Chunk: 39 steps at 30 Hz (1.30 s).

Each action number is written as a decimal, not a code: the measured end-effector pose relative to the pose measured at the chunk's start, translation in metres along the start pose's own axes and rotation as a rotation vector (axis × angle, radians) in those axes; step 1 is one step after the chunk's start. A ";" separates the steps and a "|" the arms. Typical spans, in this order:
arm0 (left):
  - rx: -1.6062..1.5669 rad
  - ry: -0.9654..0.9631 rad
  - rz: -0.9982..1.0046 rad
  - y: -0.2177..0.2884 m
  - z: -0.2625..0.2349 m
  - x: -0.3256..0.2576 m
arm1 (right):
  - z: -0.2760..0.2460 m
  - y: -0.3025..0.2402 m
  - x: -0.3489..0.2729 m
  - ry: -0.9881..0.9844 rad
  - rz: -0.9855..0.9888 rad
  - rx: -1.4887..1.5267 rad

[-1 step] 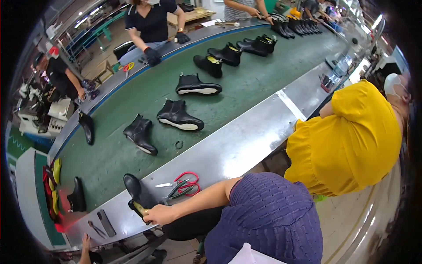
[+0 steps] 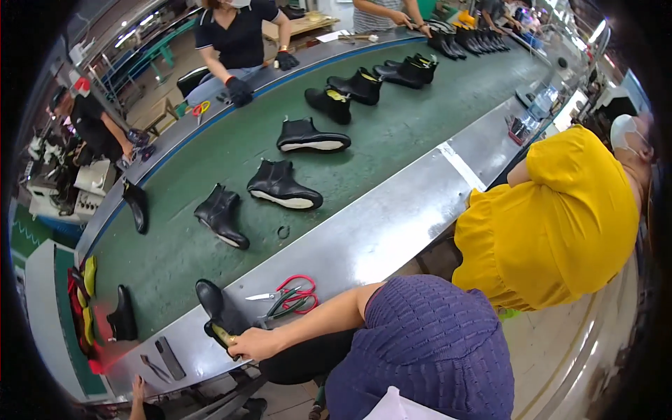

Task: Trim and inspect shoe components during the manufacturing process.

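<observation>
The purple-sleeved worker's bare right hand (image 2: 255, 344) grasps the collar of a black, yellow-lined ankle boot (image 2: 215, 299), whose opening faces the hand, presumably for access, its toe toward the green belt (image 2: 175, 269). The forearm reaches leftward over the smooth metal counter (image 2: 371, 245), beside red-handled steel scissors (image 2: 280, 289), likely kept within reach. The left hand's state cannot be told.
</observation>
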State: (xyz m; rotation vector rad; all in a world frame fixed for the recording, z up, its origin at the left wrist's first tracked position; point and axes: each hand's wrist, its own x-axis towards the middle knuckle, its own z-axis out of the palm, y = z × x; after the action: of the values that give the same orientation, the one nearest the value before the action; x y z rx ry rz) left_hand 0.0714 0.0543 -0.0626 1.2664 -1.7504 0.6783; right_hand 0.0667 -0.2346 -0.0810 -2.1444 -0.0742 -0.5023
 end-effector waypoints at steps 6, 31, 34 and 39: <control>-0.154 0.030 -0.142 -0.021 0.013 0.019 | -0.004 0.004 -0.003 -0.050 -0.040 -0.003; -0.715 0.118 -0.729 -0.079 0.069 0.082 | -0.018 0.012 0.003 -0.223 -0.088 0.012; -0.801 0.107 -0.793 -0.086 0.081 0.094 | -0.023 0.010 0.005 -0.258 -0.097 0.013; -0.923 0.096 -0.905 -0.088 0.098 0.113 | -0.030 0.007 0.004 -0.246 -0.081 0.008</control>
State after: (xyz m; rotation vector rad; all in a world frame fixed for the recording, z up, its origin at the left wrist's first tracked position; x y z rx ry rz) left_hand 0.1086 -0.1087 -0.0173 1.1223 -0.9839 -0.5365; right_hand 0.0619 -0.2629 -0.0700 -2.1925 -0.3005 -0.2807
